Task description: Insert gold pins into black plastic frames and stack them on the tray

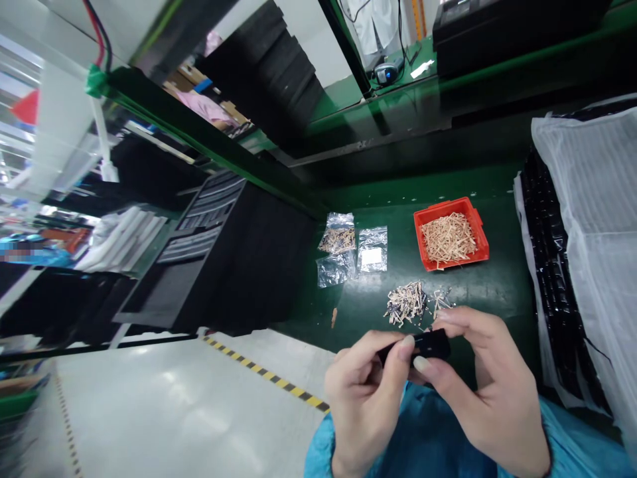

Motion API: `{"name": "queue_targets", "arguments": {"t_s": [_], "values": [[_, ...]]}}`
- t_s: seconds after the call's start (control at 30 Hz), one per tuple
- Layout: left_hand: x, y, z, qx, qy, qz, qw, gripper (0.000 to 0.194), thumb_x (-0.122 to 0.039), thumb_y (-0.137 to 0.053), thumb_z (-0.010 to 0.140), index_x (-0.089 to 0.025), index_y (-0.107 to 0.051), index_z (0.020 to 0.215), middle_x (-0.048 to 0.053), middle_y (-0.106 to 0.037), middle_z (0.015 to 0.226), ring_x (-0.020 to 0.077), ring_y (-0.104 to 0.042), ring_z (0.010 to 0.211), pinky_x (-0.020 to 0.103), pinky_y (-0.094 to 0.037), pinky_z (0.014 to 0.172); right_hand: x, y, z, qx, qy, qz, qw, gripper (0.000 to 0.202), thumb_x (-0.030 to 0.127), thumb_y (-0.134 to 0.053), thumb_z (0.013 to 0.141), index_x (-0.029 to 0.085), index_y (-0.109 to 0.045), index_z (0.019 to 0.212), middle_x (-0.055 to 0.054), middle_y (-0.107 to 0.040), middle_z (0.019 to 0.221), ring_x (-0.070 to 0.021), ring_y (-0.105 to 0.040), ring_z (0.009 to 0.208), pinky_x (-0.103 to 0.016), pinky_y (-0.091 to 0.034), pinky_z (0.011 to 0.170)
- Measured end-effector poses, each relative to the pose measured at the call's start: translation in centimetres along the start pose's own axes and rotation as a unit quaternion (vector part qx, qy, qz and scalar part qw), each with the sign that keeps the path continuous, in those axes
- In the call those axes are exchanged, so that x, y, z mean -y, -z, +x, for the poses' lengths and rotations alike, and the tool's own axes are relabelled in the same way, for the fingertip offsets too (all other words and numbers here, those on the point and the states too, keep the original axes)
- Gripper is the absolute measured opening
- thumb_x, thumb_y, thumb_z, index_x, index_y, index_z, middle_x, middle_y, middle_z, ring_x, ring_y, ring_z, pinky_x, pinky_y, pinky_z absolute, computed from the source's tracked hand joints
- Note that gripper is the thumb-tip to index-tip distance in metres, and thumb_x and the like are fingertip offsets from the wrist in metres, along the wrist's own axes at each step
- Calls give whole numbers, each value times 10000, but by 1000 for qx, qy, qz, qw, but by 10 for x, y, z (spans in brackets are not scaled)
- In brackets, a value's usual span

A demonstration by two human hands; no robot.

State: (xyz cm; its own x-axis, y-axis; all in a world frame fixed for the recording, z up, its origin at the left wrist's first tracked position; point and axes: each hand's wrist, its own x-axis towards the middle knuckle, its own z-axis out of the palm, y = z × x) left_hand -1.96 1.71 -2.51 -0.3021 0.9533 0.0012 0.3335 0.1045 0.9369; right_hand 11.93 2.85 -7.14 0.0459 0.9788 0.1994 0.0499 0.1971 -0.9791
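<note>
A small black rectangular part (432, 344) is held between my two hands, in front of my body. My left hand (371, 392) pinches its left end between thumb and fingers. My right hand (490, 382) grips the right end, thumb underneath and fingertips along the upper edge. Just beyond the part lies a loose pile of small pale and dark strips (406, 303), with a few more strips (440, 300) beside it. Farther back, a red bin (485, 251) holds many pale strips.
Clear plastic bags (372, 249) lie left of the bin on the green table (368, 302). Black parts wrapped in white foam sheet (604, 199) stand at the right. Stacked black trays (233, 259) stand at the left. A green post (199, 136) crosses overhead.
</note>
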Motion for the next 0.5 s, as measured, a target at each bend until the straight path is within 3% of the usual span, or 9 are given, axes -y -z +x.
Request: {"name": "queue_targets", "arguments": {"t_s": [0.07, 0.2, 0.4, 0.5], "values": [[-3, -5, -4, -19, -53, 73, 996, 143, -240, -770, 931, -239, -812, 795, -41, -751, 603, 102, -652, 454, 180, -506, 464, 2, -1, 2, -10, -21, 32, 999, 407, 316, -798, 929, 368, -635, 1299, 32, -735, 951, -148, -774, 907, -238, -678, 792], [-5, -12, -9, -41, -107, 102, 988, 143, -219, -771, 918, -258, -820, 789, -47, -773, 618, 106, -616, 416, 219, -524, 482, 6, -2, 7, -31, -76, 123, 989, 166, 265, -740, 977, 343, -673, 1107, 66, -730, 844, -100, -767, 674, -134, -626, 526], [-2, -13, -10, 23, 20, -63, 998, 222, -311, -745, 980, -210, -771, 784, -33, -775, 597, 169, -733, 450, 231, -618, 465, -1, 10, 9, -11, -15, 66, 998, 88, 231, -706, 993, 289, -646, 1018, 47, -769, 857, -95, -781, 751, -134, -632, 683], [-1, -12, -10, 26, 9, -54, 998, 219, -301, -716, 1005, -210, -764, 812, -48, -756, 577, 146, -728, 444, 193, -598, 457, -4, 18, 12, 33, 38, 7, 999, 109, 189, -667, 1012, 295, -683, 1034, 60, -774, 891, -75, -769, 802, -123, -605, 747]]}}
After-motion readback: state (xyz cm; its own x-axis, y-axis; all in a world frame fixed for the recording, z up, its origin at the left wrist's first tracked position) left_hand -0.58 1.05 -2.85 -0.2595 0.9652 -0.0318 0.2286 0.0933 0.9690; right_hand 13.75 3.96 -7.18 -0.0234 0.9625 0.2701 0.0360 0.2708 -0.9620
